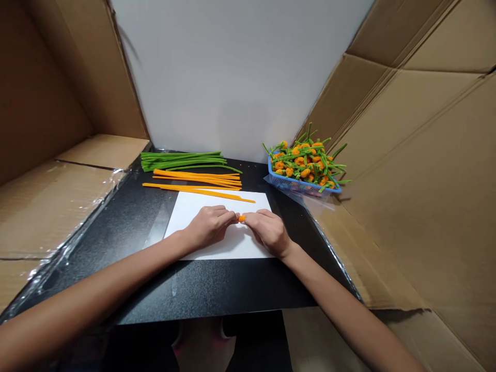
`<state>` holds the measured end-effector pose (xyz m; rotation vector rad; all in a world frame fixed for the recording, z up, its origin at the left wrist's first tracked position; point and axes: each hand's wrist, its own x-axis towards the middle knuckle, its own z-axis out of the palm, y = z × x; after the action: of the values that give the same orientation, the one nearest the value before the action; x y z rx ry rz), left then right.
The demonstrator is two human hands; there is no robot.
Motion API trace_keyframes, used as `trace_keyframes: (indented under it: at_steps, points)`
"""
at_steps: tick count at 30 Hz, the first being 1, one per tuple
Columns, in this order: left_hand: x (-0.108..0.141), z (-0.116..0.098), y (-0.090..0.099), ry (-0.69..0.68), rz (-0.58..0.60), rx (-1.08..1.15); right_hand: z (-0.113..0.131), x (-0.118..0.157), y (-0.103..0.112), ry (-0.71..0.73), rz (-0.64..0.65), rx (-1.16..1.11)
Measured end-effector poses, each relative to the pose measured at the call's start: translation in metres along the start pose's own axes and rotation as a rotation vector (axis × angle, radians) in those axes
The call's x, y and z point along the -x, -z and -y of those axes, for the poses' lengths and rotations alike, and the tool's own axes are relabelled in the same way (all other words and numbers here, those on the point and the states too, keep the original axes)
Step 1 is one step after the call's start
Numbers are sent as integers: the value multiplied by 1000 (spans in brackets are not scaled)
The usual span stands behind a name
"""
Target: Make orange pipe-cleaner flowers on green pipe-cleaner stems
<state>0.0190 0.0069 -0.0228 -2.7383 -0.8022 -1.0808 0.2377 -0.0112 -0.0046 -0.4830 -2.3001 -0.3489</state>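
Observation:
A small orange fuzzy piece (242,218) is pinched between the fingertips of both hands, above a white sheet (232,248). My left hand (212,225) holds it from the left, its fingers closed. From the right, my right hand (268,229) grips the same piece with its fingers curled. The hands nearly meet, and much of the piece is hidden by the fingertips. Behind them, orange fuzzy stems (197,177) lie in a bunch, and a few more orange stems (209,194) reach over the sheet's far edge.
Green fuzzy stems (182,160) lie at the back left of the black table (194,289). At the back right, a blue basket (287,182) holds many orange and green pieces (306,161), with a clear plastic bag (306,198) by it. Cardboard walls flank both sides.

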Motion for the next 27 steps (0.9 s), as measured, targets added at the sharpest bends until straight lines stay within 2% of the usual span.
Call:
trace_keyframes:
  at_steps: [5, 9, 12, 16, 18, 20, 23, 25, 27]
  points:
    - [-1, 1, -1, 114, 64, 237, -2, 2, -2, 70, 96, 119]
    - [-7, -1, 6, 291, 198, 505, -2, 2, 1, 104, 170, 193]
    - [-12, -3, 14, 381, 267, 562, -1, 0, 4, 143, 166, 244]
    - [-19, 4, 23, 352, 365, 535, -2, -1, 0, 98, 161, 199]
    - [-20, 10, 24, 291, 403, 378, -3, 0, -6, -34, 161, 85]
    - [-20, 12, 20, 188, 406, 122, -4, -1, -12, -307, 142, -110]
    - [-19, 3, 12, -40, 379, -208, -2, -2, -20, -749, 122, -508]
    - [-18, -6, 8, -107, 368, -329, 1, -3, -22, -899, 135, -724]
    - [-18, -12, 5, -102, 409, -384, 4, -5, -22, -969, 147, -865]
